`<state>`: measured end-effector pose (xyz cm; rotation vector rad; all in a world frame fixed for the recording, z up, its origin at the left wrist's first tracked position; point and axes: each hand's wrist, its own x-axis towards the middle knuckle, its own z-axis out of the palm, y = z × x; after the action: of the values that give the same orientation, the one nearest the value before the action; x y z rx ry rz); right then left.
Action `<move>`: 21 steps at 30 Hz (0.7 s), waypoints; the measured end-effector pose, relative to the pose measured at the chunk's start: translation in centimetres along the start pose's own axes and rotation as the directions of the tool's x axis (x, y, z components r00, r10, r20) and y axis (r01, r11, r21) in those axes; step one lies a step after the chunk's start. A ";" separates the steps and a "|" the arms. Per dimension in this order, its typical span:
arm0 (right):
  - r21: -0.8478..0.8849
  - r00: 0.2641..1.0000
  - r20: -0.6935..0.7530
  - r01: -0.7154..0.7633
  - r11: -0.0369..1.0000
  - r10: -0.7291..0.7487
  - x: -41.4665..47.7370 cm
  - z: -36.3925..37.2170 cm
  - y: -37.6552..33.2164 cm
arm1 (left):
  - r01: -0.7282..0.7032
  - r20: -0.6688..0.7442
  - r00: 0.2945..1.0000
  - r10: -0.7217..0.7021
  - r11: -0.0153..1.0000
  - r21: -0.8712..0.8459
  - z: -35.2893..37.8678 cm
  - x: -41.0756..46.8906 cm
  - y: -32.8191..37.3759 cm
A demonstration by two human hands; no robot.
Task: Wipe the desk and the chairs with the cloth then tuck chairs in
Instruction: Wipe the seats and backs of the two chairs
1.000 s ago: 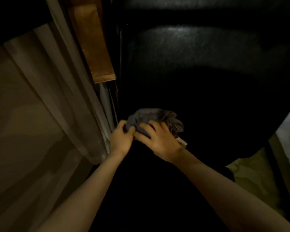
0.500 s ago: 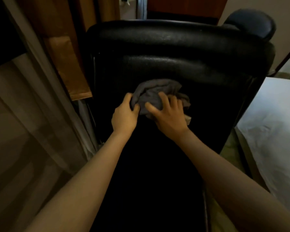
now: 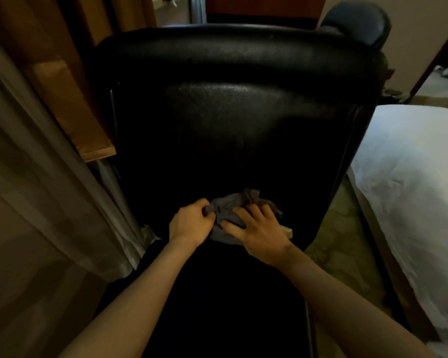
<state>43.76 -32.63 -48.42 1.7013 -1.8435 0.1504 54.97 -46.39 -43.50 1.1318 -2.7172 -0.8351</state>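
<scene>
A big black chair (image 3: pixel 230 112) is seen right in front, and most of the view is filled by its tall padded back. It is stood close between a white bed (image 3: pixel 411 189) on the right and a thin pale curtain (image 3: pixel 49 189) on the left, so little room is left at its sides. No bench is seen, so the chair is judged not yet tucked in. A second chair (image 3: pixel 357 24) with a dark blue top is partly seen behind the black one, far right.

The grey cloth (image 3: pixel 233 210) is bunched up and pressed against the lower middle of the black chair's back. It is most likely bunched so that a thick pad is made, which can be pushed hard on the smooth black cover. The step is judged to be the wiping of this chair.

The right grip (image 3: pixel 259 233) is laid on top of the cloth with its fingers spread and fairly straight. Nothing is wrapped by it. The cloth is only pushed down, so the rubbing is likely done from here. The left grip (image 3: pixel 189 223) is placed just beside it, at the left edge of the cloth. Its fingers are curled and that edge is pinched, most likely so that the bundle is not let loose or allowed to slip.

A small pale corner (image 3: pixel 287 231) is seen poking out by the right grip, and it cannot be told if it is a tag or a fold
</scene>
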 end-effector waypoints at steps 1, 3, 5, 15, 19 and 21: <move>-0.005 1.000 -0.025 -0.019 1.000 0.019 0.8 -1.0 0.9 | -0.001 -0.070 0.998 -0.002 0.999 -0.038 -1.0 0.2 1.4; 0.021 0.989 -0.099 -0.111 0.994 0.113 3.0 -3.7 2.8 | -0.039 -0.217 0.976 0.010 0.990 -0.132 -3.6 0.4 4.4; 0.031 0.951 -0.241 -0.191 0.981 0.193 5.4 -6.5 5.2 | -0.140 -0.366 0.929 0.058 0.969 -0.202 -6.4 0.9 7.7; -0.036 0.857 -0.338 -0.424 0.905 0.388 5.2 -8.8 12.0 | -0.336 -0.425 0.871 0.249 0.931 -0.143 -7.1 2.8 15.2; -0.006 0.914 -0.218 -0.351 0.936 0.342 -0.7 -6.0 8.8 | -0.314 -0.296 0.901 0.318 0.948 0.062 -1.7 1.2 11.9; 0.029 0.925 -0.129 -0.357 0.934 0.358 -3.3 -4.8 6.7 | -0.279 -0.160 0.939 0.305 0.946 0.162 0.4 0.2 10.7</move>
<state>39.16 -26.41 -44.14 1.3067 -2.0351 0.4076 47.93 -40.16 -38.41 0.7495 -2.7247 -0.4839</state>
